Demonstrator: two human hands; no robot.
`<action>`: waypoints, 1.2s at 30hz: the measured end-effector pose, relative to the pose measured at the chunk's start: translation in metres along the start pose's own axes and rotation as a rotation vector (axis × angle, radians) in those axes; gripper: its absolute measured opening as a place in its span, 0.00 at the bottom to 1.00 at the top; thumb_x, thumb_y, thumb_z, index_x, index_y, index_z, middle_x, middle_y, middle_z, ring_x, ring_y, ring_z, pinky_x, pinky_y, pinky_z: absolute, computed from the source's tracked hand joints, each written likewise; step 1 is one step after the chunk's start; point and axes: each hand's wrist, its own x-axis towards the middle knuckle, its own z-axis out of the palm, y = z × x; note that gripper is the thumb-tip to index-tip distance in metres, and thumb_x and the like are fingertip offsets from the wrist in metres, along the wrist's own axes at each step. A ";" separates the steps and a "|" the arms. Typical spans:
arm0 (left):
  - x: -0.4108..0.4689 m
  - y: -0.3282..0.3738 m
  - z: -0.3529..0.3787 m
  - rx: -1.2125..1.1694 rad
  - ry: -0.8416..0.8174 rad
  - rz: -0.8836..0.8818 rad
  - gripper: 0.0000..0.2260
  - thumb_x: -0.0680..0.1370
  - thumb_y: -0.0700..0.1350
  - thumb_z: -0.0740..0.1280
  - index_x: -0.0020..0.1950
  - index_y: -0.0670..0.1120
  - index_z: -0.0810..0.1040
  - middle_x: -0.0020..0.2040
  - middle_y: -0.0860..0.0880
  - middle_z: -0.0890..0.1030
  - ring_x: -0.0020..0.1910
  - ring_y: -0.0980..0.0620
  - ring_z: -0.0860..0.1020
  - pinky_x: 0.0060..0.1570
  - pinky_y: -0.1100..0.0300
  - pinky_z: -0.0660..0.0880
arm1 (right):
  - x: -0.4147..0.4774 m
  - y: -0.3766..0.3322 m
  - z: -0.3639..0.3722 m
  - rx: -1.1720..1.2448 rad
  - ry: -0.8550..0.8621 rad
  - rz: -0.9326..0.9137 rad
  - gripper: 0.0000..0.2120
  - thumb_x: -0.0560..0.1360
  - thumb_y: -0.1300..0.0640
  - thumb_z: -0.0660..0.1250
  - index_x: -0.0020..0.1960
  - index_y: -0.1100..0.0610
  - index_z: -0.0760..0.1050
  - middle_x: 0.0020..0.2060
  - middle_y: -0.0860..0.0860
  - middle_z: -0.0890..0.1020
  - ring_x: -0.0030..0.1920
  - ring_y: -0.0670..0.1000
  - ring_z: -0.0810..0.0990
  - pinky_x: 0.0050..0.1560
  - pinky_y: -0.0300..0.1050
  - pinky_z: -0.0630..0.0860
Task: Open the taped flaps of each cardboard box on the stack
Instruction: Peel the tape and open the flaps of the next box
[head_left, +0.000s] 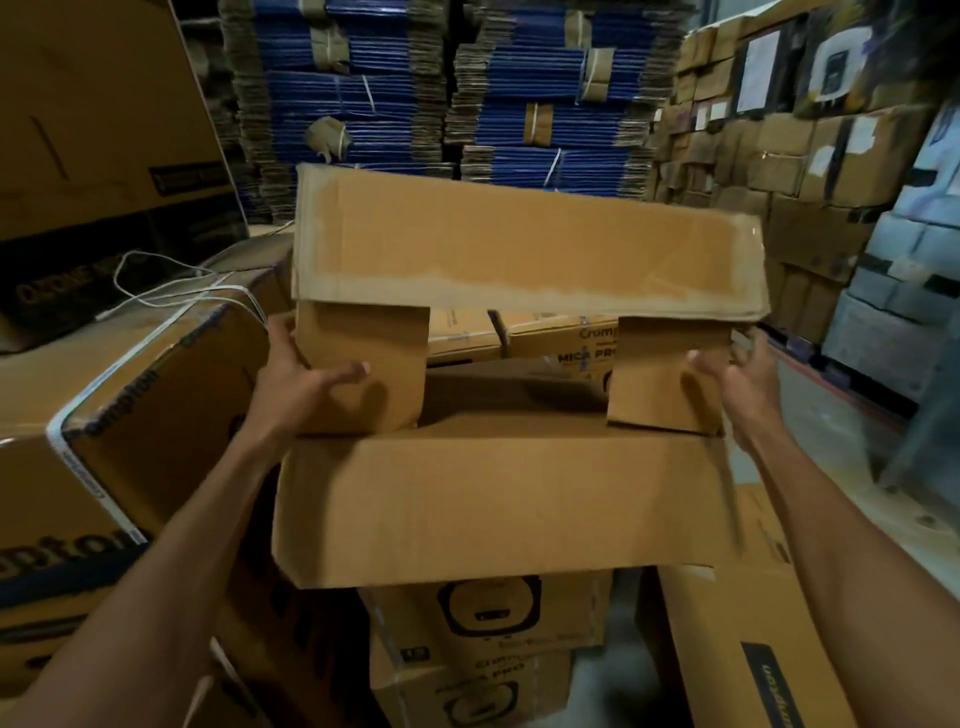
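Cardboard all around, and right in the middle sits the cardboard box (519, 415), on top of a stack of printed boxes (488, 623), with its top wide open! The far flap (519, 244) stands raised, its pale taped edges showing. The near flap (498, 499) is folded out and down toward the person. Both arms reach in, one to each short end. The left grip (306, 374) holds the left side flap (374, 395), thumb laid across the inner face, fingers wrapped behind the outer edge. Over on the other side, the right grip (737, 374) pinches the right side flap (660, 384) at its outer edge, thumb on the inside, fingers curled behind. Both side flaps stand upright. Between them, under the far flap, printed cartons (561, 338) peek through; whether they lie inside the box I cannot tell.

To the left, a big strapped box (130, 415) with a white band, and loose white strapping (171, 291) lying on top of it. Behind, tall bundles of flattened blue cardboard (363, 104). On the right, a wall of brown boxes (779, 156).
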 end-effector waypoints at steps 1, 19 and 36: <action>0.007 0.011 -0.006 0.032 0.002 0.004 0.38 0.69 0.44 0.81 0.72 0.54 0.62 0.63 0.52 0.74 0.62 0.48 0.75 0.65 0.47 0.73 | 0.006 -0.010 0.002 -0.027 0.008 -0.032 0.38 0.73 0.57 0.77 0.78 0.51 0.63 0.73 0.53 0.73 0.66 0.48 0.73 0.68 0.49 0.70; 0.021 -0.040 -0.029 0.519 -0.013 -0.220 0.52 0.71 0.49 0.79 0.82 0.53 0.46 0.79 0.41 0.61 0.73 0.37 0.67 0.72 0.37 0.66 | -0.049 -0.082 0.122 -0.885 -0.596 -0.482 0.18 0.81 0.37 0.60 0.57 0.48 0.82 0.51 0.50 0.84 0.50 0.51 0.81 0.53 0.51 0.77; 0.118 0.000 -0.031 0.987 0.077 0.274 0.31 0.80 0.58 0.66 0.77 0.45 0.61 0.77 0.39 0.65 0.75 0.37 0.65 0.74 0.37 0.63 | -0.110 -0.047 0.147 -0.988 -0.243 -0.993 0.30 0.83 0.42 0.47 0.29 0.51 0.75 0.21 0.47 0.71 0.21 0.48 0.69 0.31 0.41 0.54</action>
